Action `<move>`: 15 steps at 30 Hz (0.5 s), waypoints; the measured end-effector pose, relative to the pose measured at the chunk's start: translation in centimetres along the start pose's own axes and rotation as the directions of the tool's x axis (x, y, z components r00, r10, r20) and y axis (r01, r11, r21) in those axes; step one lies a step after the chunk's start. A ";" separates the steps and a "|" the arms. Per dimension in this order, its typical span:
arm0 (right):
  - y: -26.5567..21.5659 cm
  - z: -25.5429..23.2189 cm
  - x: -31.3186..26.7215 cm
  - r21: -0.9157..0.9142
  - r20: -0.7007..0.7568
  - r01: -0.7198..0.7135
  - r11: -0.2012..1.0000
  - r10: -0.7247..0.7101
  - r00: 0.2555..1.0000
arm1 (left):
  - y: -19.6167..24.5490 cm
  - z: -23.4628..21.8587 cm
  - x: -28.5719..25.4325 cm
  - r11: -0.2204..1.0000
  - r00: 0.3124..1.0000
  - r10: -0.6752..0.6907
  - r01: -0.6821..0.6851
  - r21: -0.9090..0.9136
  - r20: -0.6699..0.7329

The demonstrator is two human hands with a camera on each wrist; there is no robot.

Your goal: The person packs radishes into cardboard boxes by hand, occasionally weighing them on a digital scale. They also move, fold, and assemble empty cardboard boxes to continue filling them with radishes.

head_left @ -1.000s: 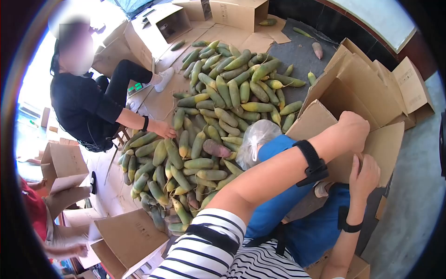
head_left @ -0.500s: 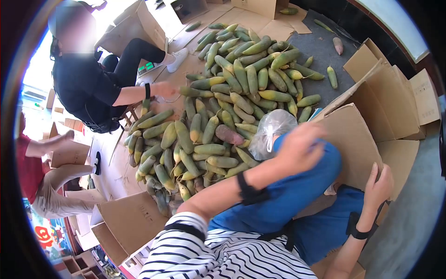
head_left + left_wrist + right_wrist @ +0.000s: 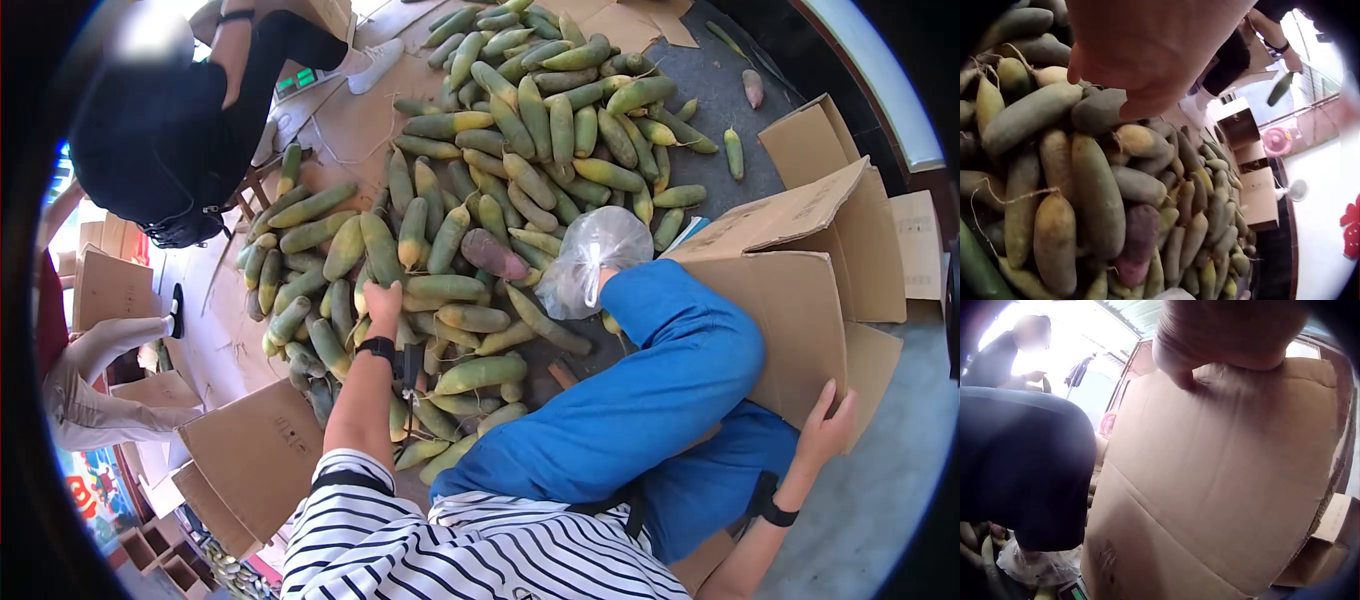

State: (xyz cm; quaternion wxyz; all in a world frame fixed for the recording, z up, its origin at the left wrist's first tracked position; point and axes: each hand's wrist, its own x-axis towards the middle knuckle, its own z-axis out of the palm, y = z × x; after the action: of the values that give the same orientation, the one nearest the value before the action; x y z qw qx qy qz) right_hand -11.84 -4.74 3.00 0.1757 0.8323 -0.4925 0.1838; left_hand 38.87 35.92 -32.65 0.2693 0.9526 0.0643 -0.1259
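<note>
My left hand (image 3: 383,303) is down in the large pile of green radishes, its fingers around the end of one green radish (image 3: 1099,111) in the left wrist view. A reddish-purple radish (image 3: 493,254) lies to the right of that hand. At the right, my right hand (image 3: 832,423) grips the edge of a cardboard box (image 3: 790,325), which stands beside my bent knee. The right wrist view has the fingers of the right hand (image 3: 1229,337) over the top edge of a cardboard panel (image 3: 1210,462). The box's inside is hidden from the head view.
A clear plastic bag (image 3: 596,262) lies by my blue-trousered knee. Another open carton (image 3: 258,455) stands at lower left. A person in black (image 3: 150,140) sits across the pile, near a scale with green digits (image 3: 296,82). Someone in beige trousers (image 3: 95,375) is at far left.
My left hand has travelled from the box across to the pile and taken hold of a radish. The right hand stays on the box edge. The person in black has drawn an arm back from the pile.
</note>
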 end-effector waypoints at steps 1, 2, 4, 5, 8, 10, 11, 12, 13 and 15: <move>-0.4 -0.2 0.2 -0.010 0.000 0.008 1.000 -0.008 1.000 | -0.8 0.7 1.1 1.000 1.000 -0.001 0.001 -0.015 0.029; -0.9 -0.4 0.3 -0.005 0.029 -0.016 1.000 0.016 0.999 | -1.0 1.0 1.8 1.000 0.997 -0.005 0.008 -0.027 0.082; -1.5 -0.8 0.5 -0.016 0.058 -0.038 0.999 0.039 0.998 | -1.0 1.9 3.1 1.000 0.992 -0.029 0.030 -0.008 0.120; -1.6 -0.7 0.6 -0.036 0.055 -0.031 0.999 0.033 0.998 | -0.5 1.5 3.3 0.995 0.983 -0.096 0.093 0.026 0.159; -2.1 -0.5 0.6 -0.068 0.032 -0.027 0.997 0.029 0.999 | 0.2 1.4 4.3 0.959 0.959 -0.241 0.211 0.190 0.149; -2.0 -0.6 0.6 -0.086 0.015 -0.034 0.996 0.035 0.999 | 0.6 1.1 4.1 0.959 0.966 -0.209 0.172 0.224 0.152; -2.0 -0.5 0.5 -0.060 0.011 -0.049 0.997 0.050 0.999 | 1.0 0.7 3.9 0.960 0.968 -0.197 0.158 0.231 0.157; -2.0 -0.5 0.5 -0.031 0.007 -0.063 0.998 0.064 0.998 | 1.4 0.5 3.3 0.973 0.977 -0.170 0.145 0.178 0.132; -2.1 -0.6 0.5 -0.034 0.001 -0.074 0.997 0.074 0.997 | 1.5 0.9 3.4 0.975 0.978 -0.157 0.133 0.177 0.134; -2.5 -0.6 0.6 -0.041 -0.035 -0.024 0.999 0.023 0.999 | 1.2 1.5 3.5 0.996 0.988 -0.082 0.076 0.056 0.129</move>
State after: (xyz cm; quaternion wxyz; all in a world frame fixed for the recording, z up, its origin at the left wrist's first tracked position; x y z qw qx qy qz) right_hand -9.48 -3.78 3.50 0.1993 0.8193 -0.5030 0.1900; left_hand 42.11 34.25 -34.23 0.2433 0.9456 0.0809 -0.2004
